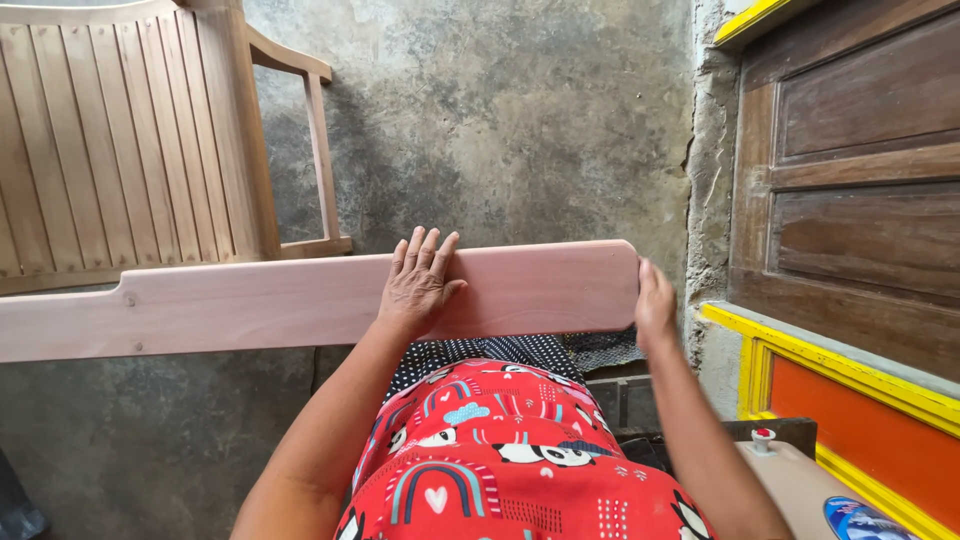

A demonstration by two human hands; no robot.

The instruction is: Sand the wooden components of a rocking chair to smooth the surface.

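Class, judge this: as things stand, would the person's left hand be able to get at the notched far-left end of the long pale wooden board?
Probably not without shifting: the left hand lies flat mid-board, and the long pale wooden board runs on far to the left, though nothing blocks it.

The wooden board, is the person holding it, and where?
Yes. The left hand lies flat on the wooden board near its middle, and the right hand grips its right end.

The person wears a bright red garment [500, 460] printed with pandas, rainbows in teal and white, small clouds, hearts and patches of white dots. Beneath its front edge shows a dark cloth with fine white polka dots [490, 352]. Both forearms are bare, with no sleeves reaching them, and no rings or bracelets can be seen.
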